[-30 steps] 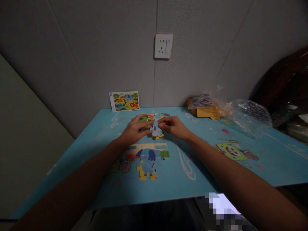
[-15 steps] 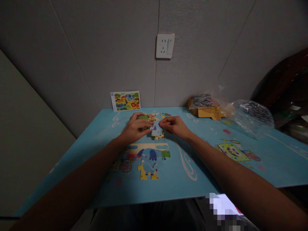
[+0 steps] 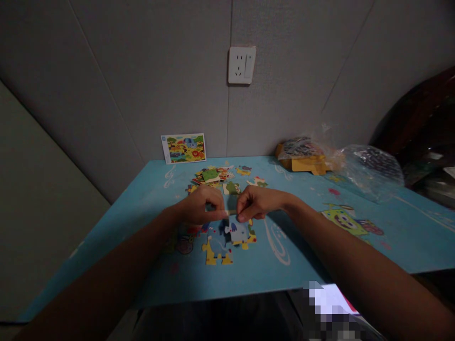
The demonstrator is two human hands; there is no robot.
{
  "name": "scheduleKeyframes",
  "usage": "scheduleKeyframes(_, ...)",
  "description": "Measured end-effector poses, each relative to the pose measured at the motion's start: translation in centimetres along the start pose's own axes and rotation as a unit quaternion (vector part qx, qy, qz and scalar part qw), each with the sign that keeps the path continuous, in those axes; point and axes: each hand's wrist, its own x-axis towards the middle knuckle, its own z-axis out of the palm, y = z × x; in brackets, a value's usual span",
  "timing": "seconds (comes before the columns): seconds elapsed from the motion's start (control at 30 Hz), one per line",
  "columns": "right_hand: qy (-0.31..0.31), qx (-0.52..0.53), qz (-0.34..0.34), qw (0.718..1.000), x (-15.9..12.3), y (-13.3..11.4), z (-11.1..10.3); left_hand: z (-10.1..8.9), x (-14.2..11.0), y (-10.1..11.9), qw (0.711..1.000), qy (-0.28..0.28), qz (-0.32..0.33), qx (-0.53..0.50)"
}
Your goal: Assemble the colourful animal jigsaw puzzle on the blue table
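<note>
The right hand [image 3: 256, 202] pinches a puzzle piece [image 3: 239, 232] between thumb and fingers near its upper edge; the piece is pale blue with yellow along the bottom. The left hand [image 3: 204, 204] has its fingers curled and its thumb stretched towards the same edge; whether that thumb grips the piece or only rests by it, I cannot tell.

The held piece is at the right side of the elephant section [image 3: 216, 246], a few joined pieces lying flat on the blue table [image 3: 124, 237], and partly overlaps it in view. A dark shadow falls between the two, and whether they are locked together is unclear. The left hand hides some of the section's upper part.

Beyond the elephant section, past the hands, is a heap of loose pieces [image 3: 210, 175]. A green-patterned piece [image 3: 232, 188] lies just to the heap's right, still beyond the section. Farther right of the section's line are a red-and-green piece [image 3: 258, 182] and a yellow-and-grey piece [image 3: 243, 170].

Farthest beyond the section, to its left, a picture card [image 3: 185, 148] leans against the wall [image 3: 142, 71]. Well to its right are a yellow packet [image 3: 309, 164] and a clear plastic bag [image 3: 373, 173].
</note>
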Motion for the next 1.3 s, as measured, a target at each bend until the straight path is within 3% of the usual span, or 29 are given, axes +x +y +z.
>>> scheduleKeyframes(0.13, -0.073, -0.027, 0.043, 0.996, 0.0, -0.6, 0.8, 0.2, -0.3, 0.4, 0.990, -0.064, -0.099, -0.073)
scheduleKeyframes(0.23, -0.094, -0.027, 0.056, 0.994, 0.2, -0.7, 1.0, 0.3, -0.5, 0.6, 0.946, -0.151, -0.199, -0.207)
scheduleKeyframes(0.3, -0.104, -0.025, 0.061, 0.992, 0.3, -0.5, 1.0, 0.4, -0.5, 0.7, 0.914, -0.187, -0.232, -0.274)
scheduleKeyframes(0.5, -0.147, -0.023, 0.058, 0.987, 0.6, 0.2, 1.0, 0.7, -0.4, 0.3, 0.884, -0.202, -0.247, -0.342)
scheduleKeyframes(0.63, -0.155, -0.019, 0.050, 0.986, 0.5, 0.0, 1.1, 0.6, -0.4, 0.2, 0.883, -0.212, -0.260, -0.329)
scheduleKeyframes(0.77, -0.175, -0.026, 0.051, 0.983, 0.4, -0.3, 1.1, 0.5, -0.4, 0.1, 0.888, -0.226, -0.232, -0.325)
scheduleKeyframes(1.3, -0.126, -0.023, 0.061, 0.990, 0.7, 0.0, 1.4, 0.6, -0.4, -0.1, 0.893, -0.238, -0.234, -0.302)
